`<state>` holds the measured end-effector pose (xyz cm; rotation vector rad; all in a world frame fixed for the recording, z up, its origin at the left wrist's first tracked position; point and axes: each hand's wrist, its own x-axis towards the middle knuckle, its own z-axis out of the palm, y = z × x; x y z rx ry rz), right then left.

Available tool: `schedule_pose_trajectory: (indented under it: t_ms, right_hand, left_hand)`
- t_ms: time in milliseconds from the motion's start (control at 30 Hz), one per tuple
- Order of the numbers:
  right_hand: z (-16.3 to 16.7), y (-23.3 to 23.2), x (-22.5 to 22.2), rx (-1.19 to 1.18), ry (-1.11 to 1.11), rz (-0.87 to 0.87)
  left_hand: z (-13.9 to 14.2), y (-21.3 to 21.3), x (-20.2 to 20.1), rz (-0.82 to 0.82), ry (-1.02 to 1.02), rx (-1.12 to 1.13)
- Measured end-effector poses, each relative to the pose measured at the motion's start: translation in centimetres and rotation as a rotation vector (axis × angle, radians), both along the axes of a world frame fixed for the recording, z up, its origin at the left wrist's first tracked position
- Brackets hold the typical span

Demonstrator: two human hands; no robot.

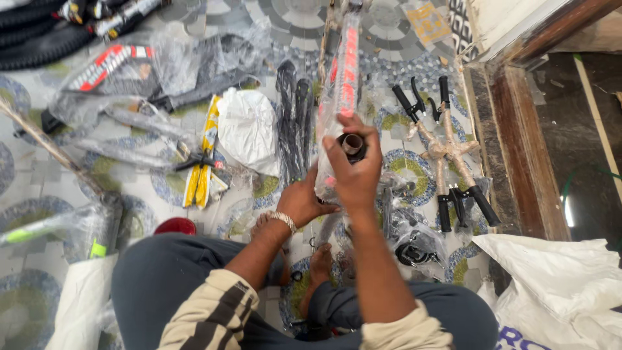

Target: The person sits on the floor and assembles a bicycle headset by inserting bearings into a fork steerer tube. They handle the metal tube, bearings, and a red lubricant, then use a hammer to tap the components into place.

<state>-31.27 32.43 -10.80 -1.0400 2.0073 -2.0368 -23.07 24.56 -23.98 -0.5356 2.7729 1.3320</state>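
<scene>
While the plastic-wrapped bicycle frame (pixel 342 78) stands on end in the middle of the picture, its long axis runs from your lap straight up to the top edge of the frame, leaning only slightly. Its open metal tube end (pixel 353 144) faces up at you, just below the centre. Your right hand (pixel 355 170) is the nearer one to that opening: it comes in from below and curls over the tube, fingers closed around the rim with the thumb on the left side. Your left hand (pixel 302 202) sits lower and to the left, wrapped around the wrapped frame beneath the tube, holding it steady; a metal watch band (pixel 283 221) shows at the wrist. So the tube lies directly under your right fingertips, and the rest of the frame stretches away from both hands toward the upper centre.

Outward from there, a crossed pair of wrapped handlebars with black grips (pixel 447 152) lies on the patterned tile floor (pixel 26 175) at centre right, well apart from your hands. A white bag (pixel 247 128) and black wrapped parts (pixel 293 120) lie just left of the frame, a yellow wrapped part (pixel 202 162) farther left. More plastic-covered pieces fill the upper left, and a white sack (pixel 557 285) sits at lower right.
</scene>
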Motion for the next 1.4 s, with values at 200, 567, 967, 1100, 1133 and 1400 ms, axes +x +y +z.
schedule_pose_trajectory:
  t_ms: [200, 567, 967, 1100, 1133, 1400]
  right_hand:
    - [1.3, 1.5, -6.7, 0.242, 0.161, 0.525]
    - [1.6, -0.7, 0.7, 0.017, -0.225, -0.212]
    - [-2.8, 0.4, -1.2, -0.076, -0.071, -0.108]
    - [0.0, 0.3, -0.7, -0.042, -0.088, -0.08]
    - [1.1, 1.0, -1.7, -0.043, -0.102, 0.072]
    - [-0.9, 1.4, -2.9, -0.078, -0.003, 0.129]
  left_hand:
    - [-0.3, -0.8, -0.3, -0.081, 0.002, -0.039]
    - [-2.1, -0.3, -1.7, -0.062, 0.047, -0.067]
    - [-3.4, -0.8, -2.0, -0.143, 0.107, -0.085]
    - [-3.1, -0.8, -1.9, -0.14, 0.1, -0.111]
    - [-2.8, -0.8, -1.9, -0.147, 0.065, -0.114]
    - [-2.7, -0.7, -2.0, -0.139, 0.031, -0.106]
